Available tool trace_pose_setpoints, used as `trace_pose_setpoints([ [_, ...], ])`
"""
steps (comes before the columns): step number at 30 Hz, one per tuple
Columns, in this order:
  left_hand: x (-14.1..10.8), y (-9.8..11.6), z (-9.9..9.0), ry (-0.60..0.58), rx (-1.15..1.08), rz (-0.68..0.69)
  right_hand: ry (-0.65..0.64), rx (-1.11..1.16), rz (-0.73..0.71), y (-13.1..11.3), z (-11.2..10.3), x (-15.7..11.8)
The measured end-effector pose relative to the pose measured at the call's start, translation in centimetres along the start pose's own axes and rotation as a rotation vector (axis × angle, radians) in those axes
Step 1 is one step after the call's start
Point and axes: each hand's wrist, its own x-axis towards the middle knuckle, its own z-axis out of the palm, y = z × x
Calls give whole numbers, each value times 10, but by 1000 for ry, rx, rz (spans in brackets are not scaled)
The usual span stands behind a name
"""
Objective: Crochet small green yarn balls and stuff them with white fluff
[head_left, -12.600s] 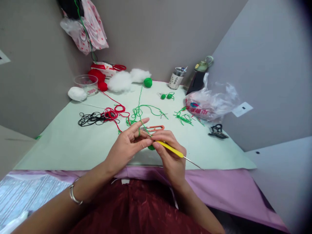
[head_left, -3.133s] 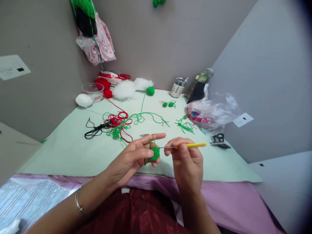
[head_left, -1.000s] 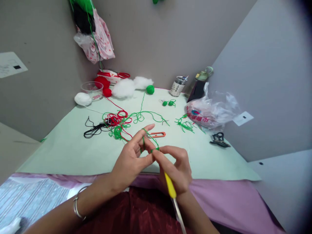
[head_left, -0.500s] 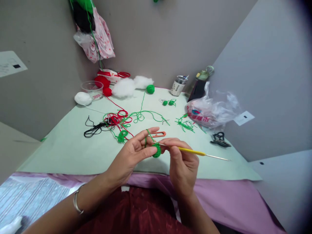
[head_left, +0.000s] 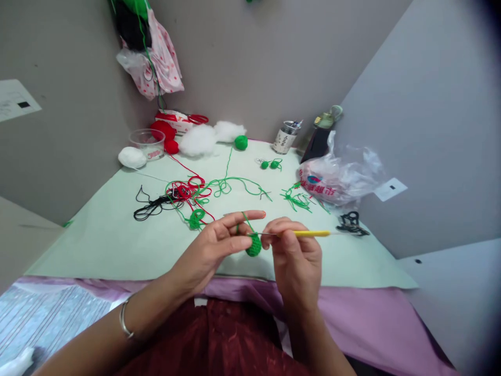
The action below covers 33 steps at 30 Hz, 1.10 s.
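Observation:
A small round green crocheted piece (head_left: 254,245) is pinched between the thumb and fingers of my left hand (head_left: 213,247). Green yarn runs from it up over the raised index finger of that hand. My right hand (head_left: 298,261) grips a crochet hook with a yellow handle (head_left: 312,233); the hook's thin metal tip touches the top of the green piece. The very end of the tip is too small to make out.
Tangled red yarn (head_left: 190,189), black yarn (head_left: 151,205) and green strands (head_left: 297,200) lie on the table (head_left: 129,250). Behind are white stuffing (head_left: 198,141), a clear tub (head_left: 152,145), a pen cup (head_left: 285,140) and a plastic bag (head_left: 338,175). A black clip (head_left: 351,223) lies at right.
The left index finger has stretched out to the right, now covering the orange marker-like item. The green piece sits slightly lower, and the hook has turned nearly level.

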Motion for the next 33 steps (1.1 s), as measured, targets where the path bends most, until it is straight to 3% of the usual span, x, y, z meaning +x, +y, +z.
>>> trace_pose_setpoints([
  [4,-1,-5,0,-11,176,55,-8,-83,49,6,-1,-4],
  [9,-2,-1,1,40,246,80,18,132,140,7,-3,-2],
  [13,-2,1,1,57,316,116,2,179,148,3,-3,1],
  [19,-3,1,1,54,459,177,-47,58,83,0,-7,-2],
  [29,-3,1,4,125,937,527,-170,-317,-196,-10,-8,-8],
  [33,-1,1,4,107,980,570,-193,-327,-229,-10,-7,-9],
])
